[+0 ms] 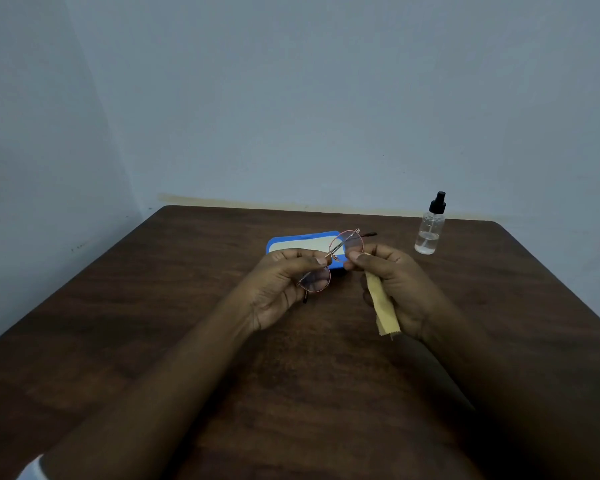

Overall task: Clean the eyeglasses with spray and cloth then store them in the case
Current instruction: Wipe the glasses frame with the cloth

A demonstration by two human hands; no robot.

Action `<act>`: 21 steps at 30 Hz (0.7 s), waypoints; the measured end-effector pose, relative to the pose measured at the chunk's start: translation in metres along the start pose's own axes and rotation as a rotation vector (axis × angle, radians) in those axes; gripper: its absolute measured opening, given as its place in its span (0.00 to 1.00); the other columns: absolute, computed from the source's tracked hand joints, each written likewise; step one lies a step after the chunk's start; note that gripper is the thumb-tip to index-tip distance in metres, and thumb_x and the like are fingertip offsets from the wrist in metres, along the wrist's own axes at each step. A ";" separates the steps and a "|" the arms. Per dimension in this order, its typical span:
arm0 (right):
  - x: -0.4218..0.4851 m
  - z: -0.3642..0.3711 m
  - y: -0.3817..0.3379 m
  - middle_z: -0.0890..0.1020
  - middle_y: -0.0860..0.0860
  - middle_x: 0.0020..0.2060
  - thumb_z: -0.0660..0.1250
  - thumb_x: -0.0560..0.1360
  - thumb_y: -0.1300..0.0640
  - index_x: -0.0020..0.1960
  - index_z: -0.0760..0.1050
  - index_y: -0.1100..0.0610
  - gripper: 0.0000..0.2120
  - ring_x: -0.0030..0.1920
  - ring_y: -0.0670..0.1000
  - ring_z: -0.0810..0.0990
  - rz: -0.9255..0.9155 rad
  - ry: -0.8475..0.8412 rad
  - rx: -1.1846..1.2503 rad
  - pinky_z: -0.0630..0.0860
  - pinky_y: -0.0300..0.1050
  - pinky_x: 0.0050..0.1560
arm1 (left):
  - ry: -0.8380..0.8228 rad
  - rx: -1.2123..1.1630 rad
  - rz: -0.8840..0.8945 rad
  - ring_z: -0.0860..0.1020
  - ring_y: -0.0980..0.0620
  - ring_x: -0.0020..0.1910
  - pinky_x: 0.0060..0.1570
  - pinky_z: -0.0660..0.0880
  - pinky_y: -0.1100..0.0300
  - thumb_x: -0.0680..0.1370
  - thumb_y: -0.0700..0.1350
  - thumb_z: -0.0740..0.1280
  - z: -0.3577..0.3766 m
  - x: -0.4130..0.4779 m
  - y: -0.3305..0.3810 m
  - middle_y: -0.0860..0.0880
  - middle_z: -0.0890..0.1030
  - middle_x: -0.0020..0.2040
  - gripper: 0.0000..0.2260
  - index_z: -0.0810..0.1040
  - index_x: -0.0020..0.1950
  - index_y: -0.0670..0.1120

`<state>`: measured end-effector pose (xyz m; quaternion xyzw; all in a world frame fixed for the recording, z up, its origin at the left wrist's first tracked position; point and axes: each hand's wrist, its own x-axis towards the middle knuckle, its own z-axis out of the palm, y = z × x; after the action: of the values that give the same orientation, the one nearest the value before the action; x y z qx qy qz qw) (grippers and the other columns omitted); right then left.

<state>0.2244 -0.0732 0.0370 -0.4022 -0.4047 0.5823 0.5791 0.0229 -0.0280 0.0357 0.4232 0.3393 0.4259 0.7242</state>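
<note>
Round thin-rimmed eyeglasses (pixel 347 244) are held tilted above the table, between both hands. My left hand (pixel 284 285) pinches the frame near the bridge, its fingers behind the lower lens. My right hand (pixel 395 282) grips a yellow cloth (pixel 383 308) and presses it with thumb and finger on the upper lens. The cloth's loose end hangs down below the palm. The blue case (pixel 291 242) lies on the table just behind the hands, partly hidden by them. A clear spray bottle (pixel 429 230) with a black nozzle stands upright to the right of the hands.
A dark wooden table (pixel 153 306) carries everything. Its far edge meets a pale blue wall (pixel 291 98), and a second wall closes the left side. Bare wood lies in front of and to the left of the hands.
</note>
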 end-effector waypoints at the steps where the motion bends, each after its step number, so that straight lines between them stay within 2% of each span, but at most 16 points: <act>1: -0.001 0.002 -0.001 0.87 0.56 0.38 0.69 0.80 0.64 0.50 0.81 0.63 0.02 0.24 0.42 0.79 0.006 -0.011 0.037 0.74 0.36 0.22 | -0.021 -0.012 0.001 0.85 0.49 0.42 0.46 0.85 0.56 0.77 0.35 0.73 0.001 -0.001 0.000 0.38 0.85 0.48 0.10 0.84 0.56 0.32; 3: -0.001 0.001 -0.001 0.84 0.55 0.38 0.70 0.80 0.62 0.51 0.80 0.62 0.03 0.24 0.45 0.75 0.001 -0.026 0.046 0.70 0.37 0.21 | -0.075 -0.064 -0.007 0.85 0.47 0.42 0.47 0.85 0.54 0.78 0.39 0.72 0.003 -0.003 0.001 0.38 0.84 0.48 0.11 0.84 0.57 0.33; 6: 0.001 -0.004 0.000 0.78 0.54 0.39 0.71 0.76 0.56 0.52 0.80 0.60 0.09 0.27 0.47 0.62 0.001 -0.058 0.007 0.60 0.39 0.23 | -0.108 -0.140 -0.046 0.85 0.42 0.45 0.45 0.85 0.52 0.81 0.40 0.68 0.001 -0.005 0.004 0.36 0.84 0.51 0.11 0.82 0.61 0.37; 9: 0.003 -0.007 0.002 0.80 0.52 0.39 0.69 0.77 0.56 0.50 0.82 0.59 0.07 0.27 0.45 0.62 0.009 -0.117 0.046 0.60 0.39 0.24 | -0.113 -0.156 -0.078 0.85 0.43 0.43 0.42 0.85 0.53 0.77 0.35 0.67 -0.001 -0.005 0.005 0.35 0.85 0.53 0.13 0.84 0.60 0.37; 12: 0.006 -0.011 0.006 0.74 0.54 0.38 0.68 0.79 0.56 0.48 0.84 0.57 0.07 0.27 0.45 0.62 0.012 -0.171 0.070 0.62 0.38 0.23 | -0.145 -0.147 -0.093 0.85 0.47 0.40 0.40 0.84 0.55 0.73 0.34 0.70 0.000 -0.007 0.004 0.37 0.86 0.49 0.12 0.87 0.55 0.38; 14: 0.007 -0.013 0.007 0.70 0.55 0.40 0.68 0.80 0.56 0.47 0.85 0.56 0.08 0.27 0.45 0.62 0.018 -0.191 0.083 0.63 0.38 0.23 | -0.173 -0.150 -0.090 0.85 0.48 0.39 0.40 0.83 0.56 0.73 0.33 0.70 -0.002 -0.006 0.004 0.37 0.86 0.48 0.14 0.86 0.57 0.38; 17: 0.008 -0.015 0.008 0.68 0.53 0.34 0.67 0.81 0.56 0.47 0.84 0.57 0.09 0.25 0.44 0.63 0.022 -0.228 0.093 0.65 0.38 0.23 | -0.213 -0.141 -0.081 0.85 0.48 0.40 0.41 0.83 0.57 0.73 0.31 0.68 -0.004 -0.004 0.002 0.37 0.86 0.49 0.14 0.87 0.55 0.40; 19: 0.009 -0.016 0.008 0.69 0.52 0.33 0.67 0.81 0.56 0.47 0.83 0.58 0.09 0.25 0.44 0.63 0.024 -0.233 0.118 0.65 0.38 0.22 | -0.207 -0.123 -0.062 0.85 0.47 0.42 0.41 0.83 0.56 0.76 0.30 0.65 -0.005 -0.003 0.002 0.35 0.86 0.51 0.15 0.88 0.54 0.41; 21: 0.010 -0.016 0.008 0.75 0.52 0.36 0.68 0.81 0.57 0.47 0.83 0.58 0.07 0.26 0.45 0.64 0.028 -0.240 0.146 0.65 0.38 0.22 | -0.190 -0.119 -0.039 0.83 0.46 0.44 0.42 0.83 0.56 0.77 0.29 0.64 -0.006 -0.002 0.003 0.34 0.84 0.53 0.15 0.86 0.57 0.41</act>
<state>0.2367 -0.0629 0.0237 -0.2920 -0.4219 0.6623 0.5459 0.0159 -0.0270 0.0362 0.4113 0.2514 0.3891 0.7850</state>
